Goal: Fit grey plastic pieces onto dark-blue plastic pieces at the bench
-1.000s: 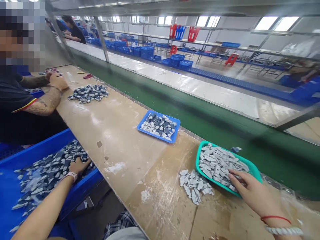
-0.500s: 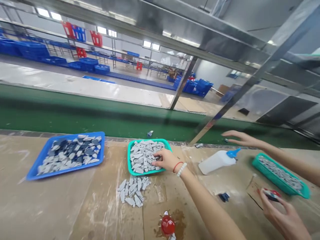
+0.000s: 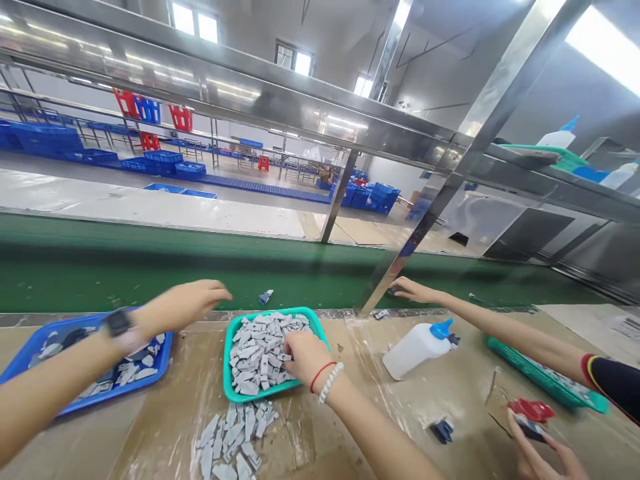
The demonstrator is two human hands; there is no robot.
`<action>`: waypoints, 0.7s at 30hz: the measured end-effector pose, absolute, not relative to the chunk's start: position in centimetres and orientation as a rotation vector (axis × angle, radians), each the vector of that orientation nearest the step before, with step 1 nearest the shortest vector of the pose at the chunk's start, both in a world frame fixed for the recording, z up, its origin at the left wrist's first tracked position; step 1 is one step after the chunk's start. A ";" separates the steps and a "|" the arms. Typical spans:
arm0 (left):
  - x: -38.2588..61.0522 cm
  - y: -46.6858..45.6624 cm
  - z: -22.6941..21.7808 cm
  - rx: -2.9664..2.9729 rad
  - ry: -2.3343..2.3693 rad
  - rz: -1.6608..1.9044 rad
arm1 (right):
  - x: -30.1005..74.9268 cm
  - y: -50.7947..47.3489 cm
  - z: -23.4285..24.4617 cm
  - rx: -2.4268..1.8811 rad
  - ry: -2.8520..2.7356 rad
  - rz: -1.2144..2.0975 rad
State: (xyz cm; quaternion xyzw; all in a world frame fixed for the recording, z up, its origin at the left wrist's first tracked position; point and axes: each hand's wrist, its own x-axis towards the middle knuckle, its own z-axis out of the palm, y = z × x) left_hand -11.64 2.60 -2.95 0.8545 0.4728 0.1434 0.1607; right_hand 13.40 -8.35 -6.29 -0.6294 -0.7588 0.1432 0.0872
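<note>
Long factory workbench (image 3: 150, 427) beside green conveyor belt (image 3: 150, 280). White squeeze bottle (image 3: 417, 353) at right; co-worker's hand (image 3: 530, 453) pinching small dark part. Teal plastic tray (image 3: 227, 360) heaped with grey flat pieces (image 3: 255, 350), more in loose pile (image 3: 233, 433) just below tray. Right hand (image 3: 305, 357) pressed down at tray's heap, fingers buried, pinch hidden. Left hand (image 3: 183, 305) open, fingers loosely curved, above blue tray (image 3: 163, 347). Pieces likely light, stiff, slippery against each other; edges best for pinching singly.
</note>
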 end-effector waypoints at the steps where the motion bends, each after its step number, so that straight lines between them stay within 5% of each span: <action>1: -10.0 4.0 -3.6 2.496 1.257 0.272 | 13.3 -8.2 -6.4 -1.878 -2.255 0.448; 10: -3.2 11.4 -8.2 2.560 1.320 -0.203 | 17.0 -7.2 -7.4 -1.558 -2.226 0.800; 21: -12.4 -0.9 -0.8 2.384 1.630 0.554 | 22.4 -18.4 -7.7 -1.314 -1.622 0.823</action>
